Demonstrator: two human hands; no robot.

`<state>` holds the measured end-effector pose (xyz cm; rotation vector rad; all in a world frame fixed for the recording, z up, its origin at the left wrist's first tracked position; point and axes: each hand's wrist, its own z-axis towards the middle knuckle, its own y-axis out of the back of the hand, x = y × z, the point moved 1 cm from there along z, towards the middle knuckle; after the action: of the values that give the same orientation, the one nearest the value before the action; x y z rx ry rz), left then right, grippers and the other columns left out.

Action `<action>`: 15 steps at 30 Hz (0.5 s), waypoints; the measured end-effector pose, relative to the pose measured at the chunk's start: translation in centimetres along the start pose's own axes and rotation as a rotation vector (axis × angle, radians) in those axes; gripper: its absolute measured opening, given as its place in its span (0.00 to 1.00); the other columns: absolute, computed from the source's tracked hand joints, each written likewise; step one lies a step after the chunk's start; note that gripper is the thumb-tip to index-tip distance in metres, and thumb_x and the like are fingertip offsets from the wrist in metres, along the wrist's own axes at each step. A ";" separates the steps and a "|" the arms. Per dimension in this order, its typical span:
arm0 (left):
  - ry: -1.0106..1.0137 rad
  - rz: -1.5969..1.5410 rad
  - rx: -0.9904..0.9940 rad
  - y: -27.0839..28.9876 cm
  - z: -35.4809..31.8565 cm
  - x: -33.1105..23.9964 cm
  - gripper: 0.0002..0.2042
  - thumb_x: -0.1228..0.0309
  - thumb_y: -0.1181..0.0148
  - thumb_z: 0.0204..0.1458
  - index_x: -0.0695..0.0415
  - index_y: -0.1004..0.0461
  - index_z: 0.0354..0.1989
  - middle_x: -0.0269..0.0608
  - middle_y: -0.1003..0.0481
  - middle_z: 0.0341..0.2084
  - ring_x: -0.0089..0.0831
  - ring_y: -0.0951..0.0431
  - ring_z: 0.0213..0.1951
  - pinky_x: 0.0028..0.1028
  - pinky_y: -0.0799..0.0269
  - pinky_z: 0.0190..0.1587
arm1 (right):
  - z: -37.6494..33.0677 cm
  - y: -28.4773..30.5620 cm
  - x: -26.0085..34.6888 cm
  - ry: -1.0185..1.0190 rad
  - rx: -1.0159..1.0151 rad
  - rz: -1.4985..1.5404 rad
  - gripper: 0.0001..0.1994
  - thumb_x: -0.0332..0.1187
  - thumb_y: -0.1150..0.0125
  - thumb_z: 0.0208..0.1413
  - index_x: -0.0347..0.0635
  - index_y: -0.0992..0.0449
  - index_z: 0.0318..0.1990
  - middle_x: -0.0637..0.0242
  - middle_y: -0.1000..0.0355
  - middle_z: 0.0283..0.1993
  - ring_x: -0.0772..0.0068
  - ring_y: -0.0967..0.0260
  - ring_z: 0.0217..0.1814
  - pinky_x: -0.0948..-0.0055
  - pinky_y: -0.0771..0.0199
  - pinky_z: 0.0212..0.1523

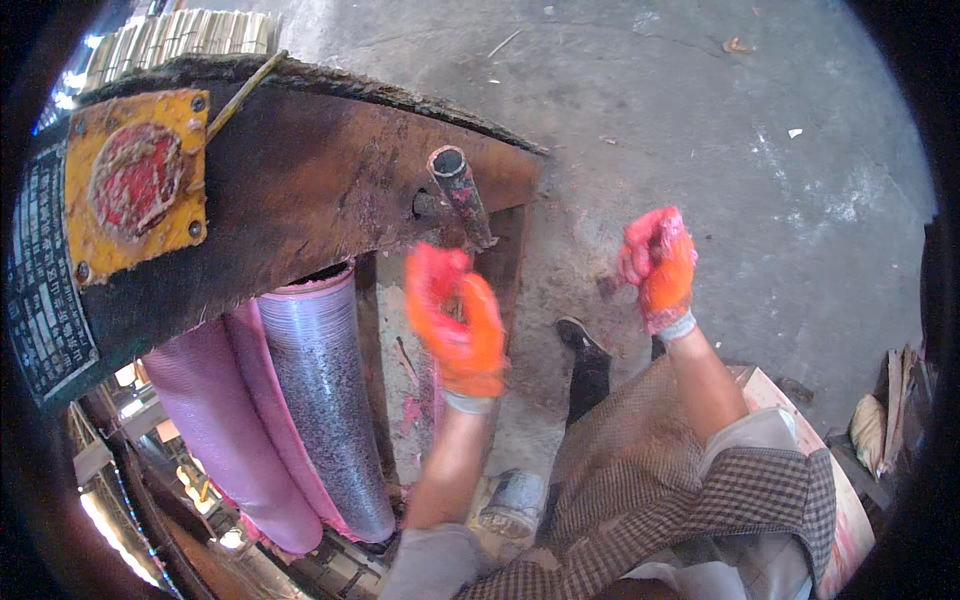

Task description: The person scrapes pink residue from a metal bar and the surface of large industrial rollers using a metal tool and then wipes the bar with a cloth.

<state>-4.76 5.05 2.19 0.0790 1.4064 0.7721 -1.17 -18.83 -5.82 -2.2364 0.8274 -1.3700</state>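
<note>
My left hand [455,325], in an orange glove smeared with pink, is raised just below a short metal pipe [462,195]. Its fingers curl loosely, with a visible gap between thumb and fingers and nothing seen in it. Motion blurs it a little. My right hand [660,268], gloved the same way, is held over the floor to the right with its fingers folded in. A small, dark, flat piece [607,287] juts from its left side, too blurred to name. To the left of my left hand are a shiny roller [325,400] and a pink-coated roller [225,420].
A rusty machine frame [310,165] spans the upper left, bearing a yellow plate with a red button [138,180]. Bundled pale strips [185,35] stand behind it. A bucket [510,503] sits below. Scraps dot the concrete floor [780,230]; wooden pieces [885,420] lie far right.
</note>
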 end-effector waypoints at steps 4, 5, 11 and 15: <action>0.535 -0.078 -0.176 -3.6 -8.6 9.9 0.37 0.72 0.28 0.52 0.60 0.41 0.69 0.43 0.32 0.58 0.33 0.30 0.57 0.35 0.34 0.61 | -3.2 3.4 0.3 -0.147 -0.106 -0.111 0.21 0.52 0.46 0.68 0.42 0.27 0.34 0.73 0.34 0.23 0.82 0.42 0.18 0.76 0.38 0.19; 0.576 -0.050 -0.207 -4.2 -8.1 10.8 0.37 0.70 0.28 0.52 0.60 0.41 0.69 0.45 0.32 0.58 0.35 0.30 0.57 0.36 0.34 0.61 | -4.1 4.0 0.3 -0.179 -0.112 -0.119 0.21 0.52 0.45 0.67 0.41 0.27 0.35 0.73 0.33 0.24 0.83 0.42 0.18 0.76 0.38 0.19; 0.597 -0.348 -0.224 -8.6 -5.6 16.8 0.30 0.67 0.25 0.50 0.59 0.35 0.59 0.42 0.30 0.50 0.30 0.27 0.49 0.30 0.29 0.51 | -6.7 5.6 1.6 -0.093 0.066 -0.460 0.21 0.50 0.46 0.68 0.38 0.26 0.34 0.73 0.32 0.24 0.82 0.39 0.18 0.77 0.40 0.20; 0.585 -0.307 -0.236 -8.1 -1.4 18.3 0.20 0.67 0.27 0.52 0.56 0.31 0.48 0.31 0.28 0.27 0.22 0.30 0.24 0.26 0.32 0.28 | -7.2 5.1 1.9 -0.070 0.117 -0.570 0.23 0.51 0.46 0.68 0.38 0.27 0.30 0.72 0.32 0.23 0.81 0.39 0.18 0.78 0.41 0.21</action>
<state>-3.04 7.96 -17.61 -0.5755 1.8060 0.7245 -8.41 -24.12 -4.37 -2.5115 0.0691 -1.5086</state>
